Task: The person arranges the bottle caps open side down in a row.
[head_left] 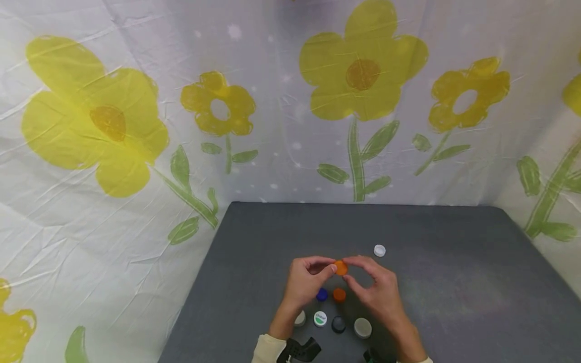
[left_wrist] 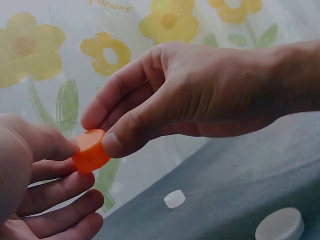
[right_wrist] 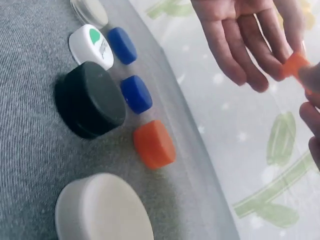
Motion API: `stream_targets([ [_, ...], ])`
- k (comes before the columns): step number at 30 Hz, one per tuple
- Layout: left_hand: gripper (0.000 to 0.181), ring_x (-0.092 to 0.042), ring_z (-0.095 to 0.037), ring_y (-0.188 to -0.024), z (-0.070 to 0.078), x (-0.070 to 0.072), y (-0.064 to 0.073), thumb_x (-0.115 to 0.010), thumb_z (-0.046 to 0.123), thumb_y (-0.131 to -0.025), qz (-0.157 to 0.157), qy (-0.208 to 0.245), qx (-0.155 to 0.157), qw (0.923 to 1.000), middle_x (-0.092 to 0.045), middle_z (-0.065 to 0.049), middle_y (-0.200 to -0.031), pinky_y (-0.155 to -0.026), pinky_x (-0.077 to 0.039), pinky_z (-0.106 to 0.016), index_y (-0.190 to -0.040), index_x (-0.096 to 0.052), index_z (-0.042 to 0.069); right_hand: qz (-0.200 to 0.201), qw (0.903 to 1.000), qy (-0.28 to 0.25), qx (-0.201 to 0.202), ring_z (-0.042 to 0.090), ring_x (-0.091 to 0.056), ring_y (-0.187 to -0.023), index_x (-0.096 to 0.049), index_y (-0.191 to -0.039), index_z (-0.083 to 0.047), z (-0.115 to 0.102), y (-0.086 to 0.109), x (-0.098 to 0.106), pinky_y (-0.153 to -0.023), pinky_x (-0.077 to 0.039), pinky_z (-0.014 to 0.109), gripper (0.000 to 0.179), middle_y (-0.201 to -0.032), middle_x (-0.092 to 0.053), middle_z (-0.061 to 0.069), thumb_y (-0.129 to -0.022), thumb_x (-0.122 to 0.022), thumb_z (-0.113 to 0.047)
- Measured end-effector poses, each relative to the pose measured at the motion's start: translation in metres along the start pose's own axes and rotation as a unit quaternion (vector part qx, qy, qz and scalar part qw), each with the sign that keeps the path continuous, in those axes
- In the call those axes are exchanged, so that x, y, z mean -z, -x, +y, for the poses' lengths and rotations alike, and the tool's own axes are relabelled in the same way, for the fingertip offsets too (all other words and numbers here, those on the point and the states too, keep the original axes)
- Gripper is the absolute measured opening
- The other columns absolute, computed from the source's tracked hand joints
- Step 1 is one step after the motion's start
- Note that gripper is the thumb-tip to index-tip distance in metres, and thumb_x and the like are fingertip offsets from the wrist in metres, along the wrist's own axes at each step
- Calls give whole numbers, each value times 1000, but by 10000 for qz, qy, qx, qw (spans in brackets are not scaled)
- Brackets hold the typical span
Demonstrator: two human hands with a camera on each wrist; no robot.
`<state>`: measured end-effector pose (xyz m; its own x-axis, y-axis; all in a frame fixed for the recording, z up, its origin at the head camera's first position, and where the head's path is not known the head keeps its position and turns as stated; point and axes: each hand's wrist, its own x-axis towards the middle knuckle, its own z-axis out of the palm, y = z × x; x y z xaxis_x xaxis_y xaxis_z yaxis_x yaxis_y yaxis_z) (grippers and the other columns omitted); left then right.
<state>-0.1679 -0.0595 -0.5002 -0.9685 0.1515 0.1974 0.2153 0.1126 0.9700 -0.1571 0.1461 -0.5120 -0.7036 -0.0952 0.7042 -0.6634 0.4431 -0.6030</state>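
Between the two hands, above the grey table, is an orange bottle cap [head_left: 341,267]. The left hand [head_left: 303,282] pinches it from the left with thumb and fingers, while the right hand [head_left: 380,290] grips its right side between thumb and fingertips. In the left wrist view the held cap [left_wrist: 91,159] is tilted, its smooth top partly showing between both thumbs. Below the hands lie a second orange cap [right_wrist: 154,145] and two blue caps [right_wrist: 136,94]; the left hand overlaps the blue ones in the head view.
Nearer the person lie a black cap [head_left: 338,324], a white cap with a green mark [head_left: 320,318], a large grey cap [head_left: 362,327] and a pale cap [head_left: 300,318]. Beyond the right hand lies a small white cap [head_left: 379,250]. A flower-printed sheet [head_left: 281,151] surrounds the table [head_left: 454,282].
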Motion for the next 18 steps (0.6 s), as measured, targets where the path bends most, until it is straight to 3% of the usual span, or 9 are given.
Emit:
stream_targets([
  [5,23,-81,-26,-110,2,-2,0,-79,16,-101,-278,-381,-518,9975,-84,-8,-118,-100,-64,-39,-121,-83,7,99,9996,82,-268,17,-79,-106,-83,-116,-15,-3,3,3,-102,-49,7,45,-110,-84,1,-78,-96,4],
  [9,28,-80,-23,-113,2,-6,-3,-80,9,-99,-582,-642,-1120,9899,-83,-7,-123,-101,-64,-47,-127,-81,6,124,9983,135,-544,13,-79,-105,-83,-117,-18,-4,5,9,-99,-49,6,42,-109,-84,-1,-81,-95,0],
  [13,31,-81,-24,-109,1,-10,-5,-84,5,-95,-648,-1105,-1437,9813,-84,-6,-120,-99,-65,-40,-125,-82,8,19,9959,229,-872,13,-79,-104,-83,-115,-21,-2,8,15,-96,-49,6,38,-108,-84,-5,-83,-95,-3],
  [18,30,-80,-19,-110,-1,-18,-6,-86,5,-93,-698,-1662,-1463,9727,-84,-4,-119,-99,-63,-33,-123,-84,9,-188,9919,460,-1170,16,-80,-102,-84,-112,-22,4,13,22,-93,-48,6,35,-106,-84,-9,-83,-95,-5],
])
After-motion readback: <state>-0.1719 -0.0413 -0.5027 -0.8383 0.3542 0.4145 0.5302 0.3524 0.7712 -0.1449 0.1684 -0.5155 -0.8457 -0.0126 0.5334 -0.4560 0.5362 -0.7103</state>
